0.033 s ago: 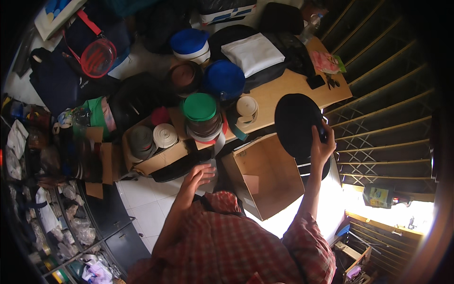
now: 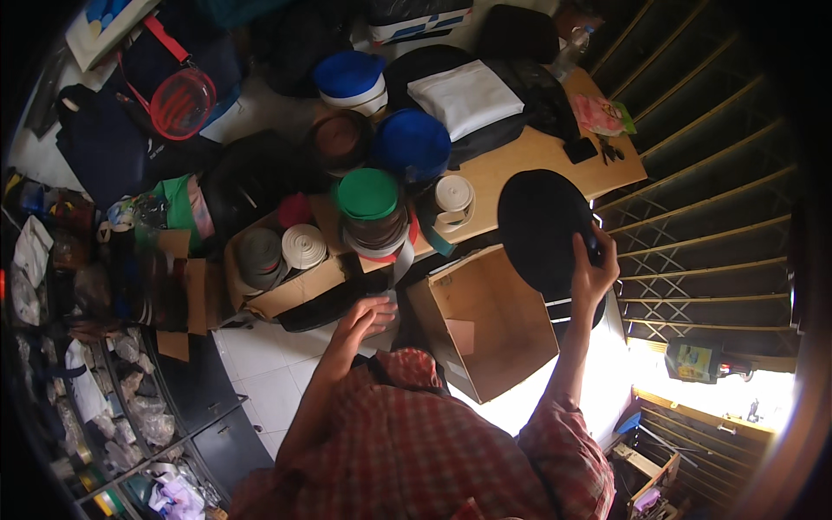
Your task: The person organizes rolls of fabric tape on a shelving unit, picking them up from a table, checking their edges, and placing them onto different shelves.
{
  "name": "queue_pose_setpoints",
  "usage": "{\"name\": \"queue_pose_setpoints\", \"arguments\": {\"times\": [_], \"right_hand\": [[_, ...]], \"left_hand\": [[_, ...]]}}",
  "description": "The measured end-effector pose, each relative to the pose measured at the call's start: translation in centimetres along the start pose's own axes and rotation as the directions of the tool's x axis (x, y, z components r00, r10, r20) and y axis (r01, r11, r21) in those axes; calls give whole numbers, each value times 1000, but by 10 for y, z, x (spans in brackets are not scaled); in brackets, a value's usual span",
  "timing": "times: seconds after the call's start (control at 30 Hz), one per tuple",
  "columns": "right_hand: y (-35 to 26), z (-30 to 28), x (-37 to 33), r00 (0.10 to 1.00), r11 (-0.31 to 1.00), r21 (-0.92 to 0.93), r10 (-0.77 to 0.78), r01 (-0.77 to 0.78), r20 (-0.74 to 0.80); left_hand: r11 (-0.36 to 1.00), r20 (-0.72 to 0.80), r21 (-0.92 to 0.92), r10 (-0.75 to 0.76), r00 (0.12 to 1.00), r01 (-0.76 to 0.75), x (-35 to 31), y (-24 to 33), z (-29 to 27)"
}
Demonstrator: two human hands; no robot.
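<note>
My right hand [image 2: 595,267] grips the right edge of a large round black roll of webbing [image 2: 539,230]. It is held up in the air, tilted, over the back right of an open cardboard box [image 2: 518,374]. Inside that box a small cardboard piece shows. My left hand [image 2: 364,321] hovers to the left of the box, fingers stretched out and nothing in them. A green roll of webbing [image 2: 366,192] tops a stack beyond it. Close by stands a smaller white roll [image 2: 454,194] on the wooden table [image 2: 494,195].
Blue [image 2: 412,143] and brown rolls [image 2: 336,139] stand farther back, near a folded white cloth [image 2: 465,95]. A second cardboard box [image 2: 299,295] at the left holds grey and white rolls. Metal bars [image 2: 702,217] line the right side. Shelves with plastic-wrapped goods [image 2: 143,399] fill the left.
The black roll has shifted slightly to the left and tilts a little differently in my right hand. My left hand stays almost where it was.
</note>
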State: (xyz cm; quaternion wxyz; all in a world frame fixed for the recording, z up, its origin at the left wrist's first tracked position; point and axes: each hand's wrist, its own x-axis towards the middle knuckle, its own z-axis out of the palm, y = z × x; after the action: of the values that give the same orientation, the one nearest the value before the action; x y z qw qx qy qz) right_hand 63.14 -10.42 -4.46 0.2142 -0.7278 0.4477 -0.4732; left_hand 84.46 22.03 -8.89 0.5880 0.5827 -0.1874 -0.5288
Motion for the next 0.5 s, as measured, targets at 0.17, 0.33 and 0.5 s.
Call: {"name": "queue_pose_setpoints", "arguments": {"times": [0.17,0.33,0.5], "right_hand": [[-69,-17,-20,999,933,361,-23,5,45],[-115,6,-31,900,690,719,-360,79,246],[-167,54,-43,691,470,882,-651,41,315]], "left_hand": [[879,-21,350,354,935,-325,20,55,10],[247,250,752,751,611,-611,0,183,22],[437,134,780,582,802,-448,-39,199,-3]]}}
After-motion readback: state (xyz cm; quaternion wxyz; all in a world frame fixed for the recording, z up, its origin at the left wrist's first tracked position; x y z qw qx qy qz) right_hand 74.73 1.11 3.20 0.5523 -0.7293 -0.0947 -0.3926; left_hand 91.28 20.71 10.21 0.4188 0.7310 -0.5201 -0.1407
